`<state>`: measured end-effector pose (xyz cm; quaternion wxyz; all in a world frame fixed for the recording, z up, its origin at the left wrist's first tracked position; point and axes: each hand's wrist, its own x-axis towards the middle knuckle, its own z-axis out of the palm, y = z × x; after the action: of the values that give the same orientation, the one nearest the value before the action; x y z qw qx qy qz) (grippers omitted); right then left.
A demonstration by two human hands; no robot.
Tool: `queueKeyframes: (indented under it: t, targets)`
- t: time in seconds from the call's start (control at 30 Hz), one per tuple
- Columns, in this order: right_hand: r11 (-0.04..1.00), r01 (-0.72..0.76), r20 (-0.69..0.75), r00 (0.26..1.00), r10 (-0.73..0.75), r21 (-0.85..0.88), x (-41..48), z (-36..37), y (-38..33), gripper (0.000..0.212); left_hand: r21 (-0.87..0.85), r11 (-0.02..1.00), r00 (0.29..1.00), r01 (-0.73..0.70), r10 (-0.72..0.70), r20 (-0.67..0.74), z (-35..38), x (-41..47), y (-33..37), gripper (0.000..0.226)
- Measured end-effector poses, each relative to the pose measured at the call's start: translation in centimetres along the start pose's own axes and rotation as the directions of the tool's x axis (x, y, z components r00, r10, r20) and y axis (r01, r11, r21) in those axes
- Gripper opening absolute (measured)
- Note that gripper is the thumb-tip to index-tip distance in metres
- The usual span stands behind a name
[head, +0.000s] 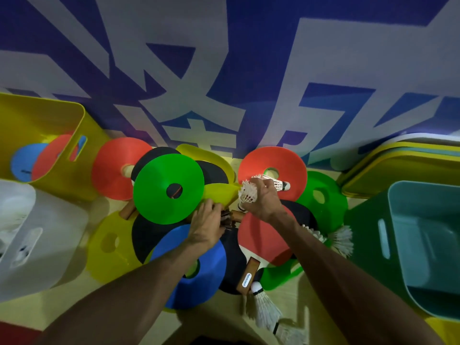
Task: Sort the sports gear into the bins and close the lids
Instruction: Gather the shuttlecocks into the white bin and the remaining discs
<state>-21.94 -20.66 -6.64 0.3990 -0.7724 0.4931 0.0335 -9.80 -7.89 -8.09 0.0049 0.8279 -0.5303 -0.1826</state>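
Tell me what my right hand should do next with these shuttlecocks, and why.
Probably lift the right hand clear and carry its shuttlecocks to one bin, likely the teal bin, which looks empty. The yellow bin already holds discs. The white bin has unclear contents.

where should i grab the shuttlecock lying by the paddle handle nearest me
Probably pinch the shuttlecock by its cork tip, coming from above: it lies on its side, cork beside the paddle handle, and the flared feather skirt toward you looks easy to crush.
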Motion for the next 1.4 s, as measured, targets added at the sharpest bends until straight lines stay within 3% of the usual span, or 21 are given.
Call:
queueKeyframes:
  t: [0.2, 0.4, 0.57, 0.73, 0.87, 1.03, 1.2, 1.4]
  targets:
    - [0.997, 0.023, -0.068, 0.998, -0.018, 0.073, -1.3, -0.9, -1.2, 0.074, -0.285, 0.957, 0.998, 0.049, -0.057, -0.020, -1.9, -0.7, -0.7, 0.043]
    - [0.977, 0.076, -0.178, 0.983, -0.040, 0.198, -3.6, -3.2, -3.4, 0.076, -0.643, 0.764, 0.970, 0.055, -0.193, -0.147, -6.1, -1.8, -0.9, 0.048]
    - [0.948, 0.129, -0.269, 0.962, -0.049, 0.291, -4.8, -4.4, -7.8, 0.077, -0.798, 0.602, 0.923, -0.025, -0.292, -0.249, -12.2, -3.2, -2.9, 0.042]
    - [0.912, 0.242, -0.250, 0.955, -0.162, 0.331, -4.7, -4.6, -16.2, 0.077, -0.867, 0.482, 0.828, -0.124, -0.432, -0.358, -18.2, -5.9, -8.3, 0.038]
    - [0.861, 0.351, -0.244, 0.930, -0.275, 0.369, -5.0, -2.2, -24.5, 0.078, -0.884, 0.449, 0.729, -0.129, -0.561, -0.391, -21.8, -9.2, -14.1, 0.037]
    - [0.805, 0.405, -0.133, 0.912, -0.388, 0.434, -6.2, 5.1, -33.7, 0.069, -0.933, 0.338, 0.674, -0.125, -0.661, -0.330, -23.3, -14.2, -22.6, 0.033]
    - [0.773, 0.378, -0.060, 0.912, -0.407, 0.510, -7.9, 13.9, -40.5, 0.071, -0.954, 0.287, 0.584, -0.086, -0.761, -0.281, -23.0, -18.9, -30.1, 0.033]
    - [0.842, 0.380, 0.079, 0.895, -0.440, 0.382, -8.5, 19.9, -43.7, 0.082, -0.951, 0.307, 0.589, 0.042, -0.777, -0.225, -21.5, -22.3, -37.0, 0.027]
